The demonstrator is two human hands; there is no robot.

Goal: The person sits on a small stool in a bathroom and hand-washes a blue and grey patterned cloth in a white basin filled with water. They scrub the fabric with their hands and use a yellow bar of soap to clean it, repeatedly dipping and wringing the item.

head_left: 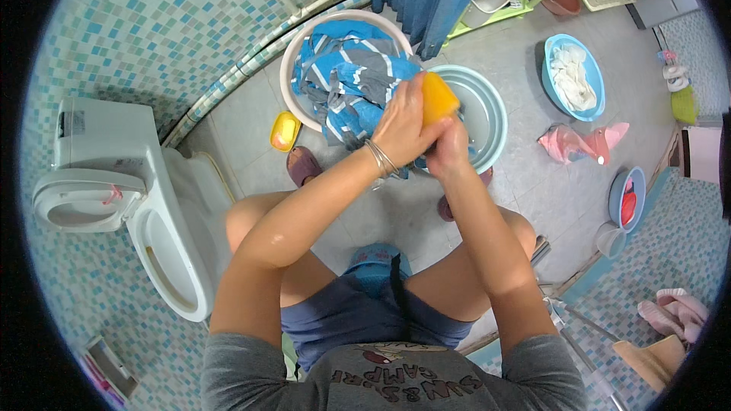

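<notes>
My left hand (401,123) is closed on an orange-yellow bar of soap (439,97), thumb reaching across toward the other hand. Close beside it, my right hand (449,149) is curled shut just under the bar's lower end; what lies inside its fingers is hidden. Both hands hang over the gap between two basins. Blue, grey and white striped cloth (354,68) is heaped in the pale pink basin (288,80) and spills over its near rim, with some of it under my hands. A light blue basin (499,118) with water in it stands to the right.
A yellow soap dish (285,132) lies left of the pink basin. The toilet (171,259) stands at left. Rightward are a blue basin of white cloth (572,80), a pink bag (582,143) and a small blue basin (615,198). A blue curtain (438,0) hangs behind.
</notes>
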